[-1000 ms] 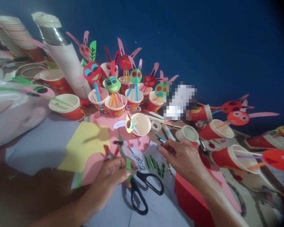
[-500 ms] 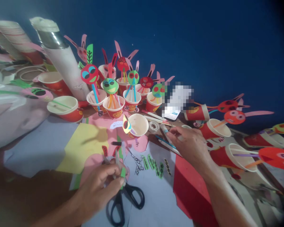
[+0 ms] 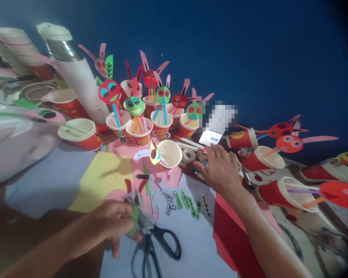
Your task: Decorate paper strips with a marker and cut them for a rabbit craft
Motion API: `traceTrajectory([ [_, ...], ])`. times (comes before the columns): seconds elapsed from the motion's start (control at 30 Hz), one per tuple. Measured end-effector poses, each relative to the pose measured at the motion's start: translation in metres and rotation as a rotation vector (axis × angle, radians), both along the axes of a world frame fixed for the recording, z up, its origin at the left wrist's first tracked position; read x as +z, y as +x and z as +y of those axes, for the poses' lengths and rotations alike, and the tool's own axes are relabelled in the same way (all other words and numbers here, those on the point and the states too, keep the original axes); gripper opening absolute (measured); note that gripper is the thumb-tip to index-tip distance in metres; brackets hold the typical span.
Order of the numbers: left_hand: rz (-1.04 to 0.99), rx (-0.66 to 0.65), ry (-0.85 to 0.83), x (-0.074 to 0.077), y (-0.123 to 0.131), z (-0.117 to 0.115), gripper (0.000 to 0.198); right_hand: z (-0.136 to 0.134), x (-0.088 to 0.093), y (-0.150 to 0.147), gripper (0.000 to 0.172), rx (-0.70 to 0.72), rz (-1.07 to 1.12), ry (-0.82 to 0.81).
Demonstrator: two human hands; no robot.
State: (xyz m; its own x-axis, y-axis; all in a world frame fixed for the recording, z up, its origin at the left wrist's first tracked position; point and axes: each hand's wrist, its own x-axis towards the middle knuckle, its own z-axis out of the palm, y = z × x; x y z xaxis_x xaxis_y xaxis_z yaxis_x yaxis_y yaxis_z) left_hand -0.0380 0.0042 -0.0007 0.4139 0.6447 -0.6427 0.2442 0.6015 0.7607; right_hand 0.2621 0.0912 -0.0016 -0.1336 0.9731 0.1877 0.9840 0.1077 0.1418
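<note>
My left hand [image 3: 117, 218] is closed, with a small green paper strip [image 3: 135, 220] pinched at its fingertips. Just beside those fingers, scissors with black handles [image 3: 169, 241] lie on a pale sheet [image 3: 188, 243]. My right hand [image 3: 222, 166] is spread palm down over the pens and small items, its fingertips close to the phone's [image 3: 211, 138] lower edge. A roll of tape [image 3: 188, 155] is left of it. Between my hands lie cut green shapes with black marks [image 3: 188, 200] and black-lined white ones [image 3: 170, 202]. What lies under my right palm is hidden.
Red paper cups holding paper-faced straw figures [image 3: 139, 131] crowd the back. More cups [image 3: 278, 193] lie tipped at the right. A tall flask [image 3: 78, 77] leans in view at the left. Red paper [image 3: 232, 231] and yellow paper [image 3: 101, 177] cover parts of the table.
My left hand has drawn left, away from the scissors, with the green strip. My right hand has moved up and left and spread flatter over the pens toward the phone.
</note>
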Motion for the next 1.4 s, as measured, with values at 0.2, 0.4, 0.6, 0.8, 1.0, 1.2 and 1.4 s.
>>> traceTrajectory([
  [0.2,0.071,-0.144,-0.003,0.006,-0.023,-0.009,0.031,0.008,-0.001,-0.005,0.060,-0.016,0.009,-0.015],
  [0.4,0.010,-0.188,0.237,0.028,-0.020,0.000,0.027,0.017,-0.002,-0.013,0.059,-0.054,0.105,-0.017],
  [0.6,-0.151,-0.026,0.534,0.058,0.003,0.027,0.028,0.022,-0.011,-0.015,0.057,-0.060,0.141,0.003],
  [0.8,-0.316,-0.057,0.482,0.044,0.011,0.042,0.032,0.026,-0.017,-0.019,0.057,-0.069,0.143,0.010],
  [1.0,-0.266,-0.053,0.449,0.033,0.018,0.046,0.033,0.029,-0.018,-0.021,0.060,-0.082,0.129,0.021],
  [1.2,-0.235,-0.003,0.430,0.029,0.020,0.043,0.032,0.032,-0.022,-0.022,0.060,-0.078,0.111,0.023],
  [1.4,-0.261,0.009,0.431,0.028,0.019,0.044,0.030,0.033,-0.019,-0.023,0.058,-0.070,0.102,0.033],
])
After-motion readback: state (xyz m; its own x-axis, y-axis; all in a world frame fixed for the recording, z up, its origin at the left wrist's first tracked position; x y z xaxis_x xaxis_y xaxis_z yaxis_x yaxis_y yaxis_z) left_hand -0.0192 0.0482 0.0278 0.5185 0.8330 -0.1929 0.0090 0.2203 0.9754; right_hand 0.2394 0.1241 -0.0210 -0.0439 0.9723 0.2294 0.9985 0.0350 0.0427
